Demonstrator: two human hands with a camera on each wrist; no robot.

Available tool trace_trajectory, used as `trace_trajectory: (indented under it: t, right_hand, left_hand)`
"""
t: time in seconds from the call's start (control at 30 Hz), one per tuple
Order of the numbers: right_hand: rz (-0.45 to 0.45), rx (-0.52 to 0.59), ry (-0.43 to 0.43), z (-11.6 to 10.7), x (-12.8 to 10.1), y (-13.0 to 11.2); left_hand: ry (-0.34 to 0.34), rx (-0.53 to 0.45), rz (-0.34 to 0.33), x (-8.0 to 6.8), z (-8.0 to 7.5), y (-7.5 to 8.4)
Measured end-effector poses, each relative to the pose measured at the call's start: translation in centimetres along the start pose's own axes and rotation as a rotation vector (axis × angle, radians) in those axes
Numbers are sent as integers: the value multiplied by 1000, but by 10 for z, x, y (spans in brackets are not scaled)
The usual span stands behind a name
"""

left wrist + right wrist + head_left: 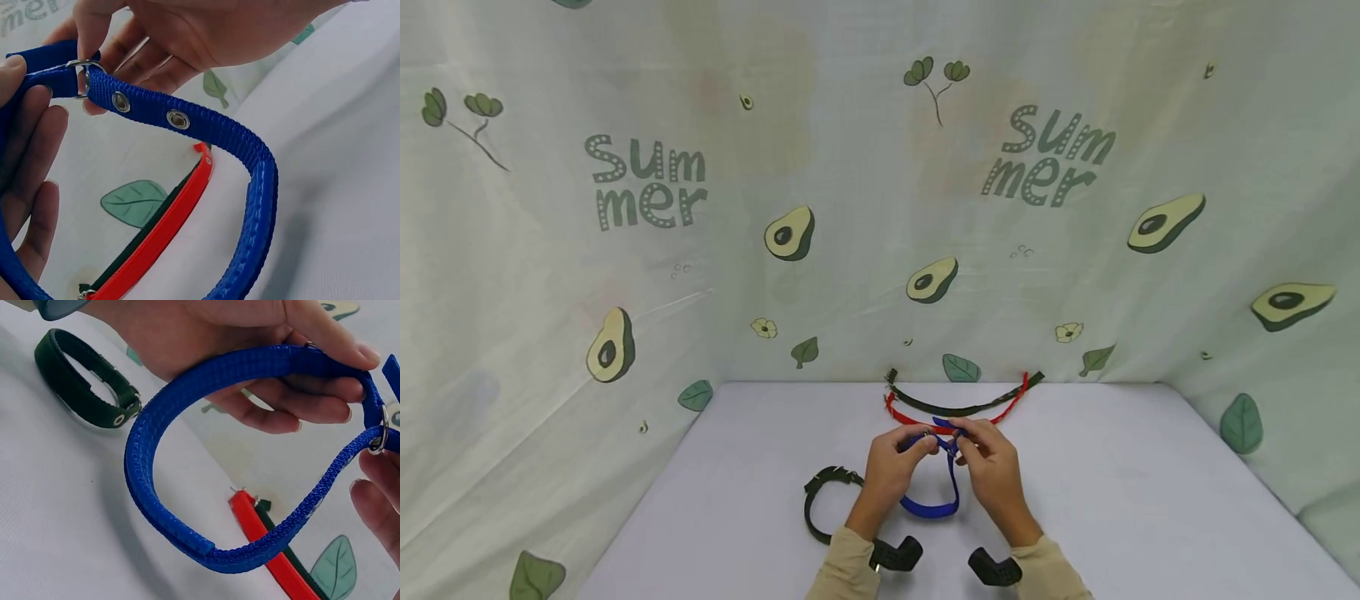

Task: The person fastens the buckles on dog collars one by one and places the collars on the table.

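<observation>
A: A pale surface, with an avocado-print curtain hung along its far and side edges. What lies nearest?

B: Nearest are two sleeved wrists, each carrying a black camera mount. Just beyond, the left hand and right hand hold a blue collar up over the middle of the surface, fingers curled and pinching the strap at its metal ring.

A: What do the wrist views add?

B: The left wrist view shows two eyelets in the blue webbing; the head view can't resolve them. The right wrist view shows the closed dark green collar lying to the left, with its own eyelet.

A: And farther off?

B: A red collar and a dark green strap lie open, curved side by side by the curtain.

A: The count?

B: Four collars: one blue, one red, two dark green. Two hands.
</observation>
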State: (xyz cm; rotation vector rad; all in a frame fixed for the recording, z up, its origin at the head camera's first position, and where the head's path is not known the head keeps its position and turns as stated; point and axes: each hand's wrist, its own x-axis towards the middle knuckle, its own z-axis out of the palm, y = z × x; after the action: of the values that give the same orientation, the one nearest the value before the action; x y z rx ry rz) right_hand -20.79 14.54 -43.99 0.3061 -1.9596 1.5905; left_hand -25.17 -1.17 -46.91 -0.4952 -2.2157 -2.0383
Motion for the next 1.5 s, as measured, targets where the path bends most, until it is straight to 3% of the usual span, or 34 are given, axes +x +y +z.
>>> trace_trajectory:
  t: [0.3,0.43,0.57,0.7,0.9,1.17,1.5]
  right_hand:
    - [-159,-94,44,1,-6,4]
    - [-219,-107,27,0,0,3]
    - [-248,-115,22,2,5,20]
    - [-291,-126,18,1,6,40]
    - [-357,-126,-7,-3,7,45]
    - [-344,-189,-33,-4,4,45]
    - [-305,-177,-39,-4,2,47]
  left_hand:
    - [49,7,-38,-2,1,2]
    - [52,-7,-2,2,-1,3]
    - [64,-2,45,2,-3,6]
    - [66,1,58,1,-2,6]
    - [37,-1,55,1,-2,5]
    - [19,-36,38,1,1,4]
    - [-4,-118,39,1,6,1]
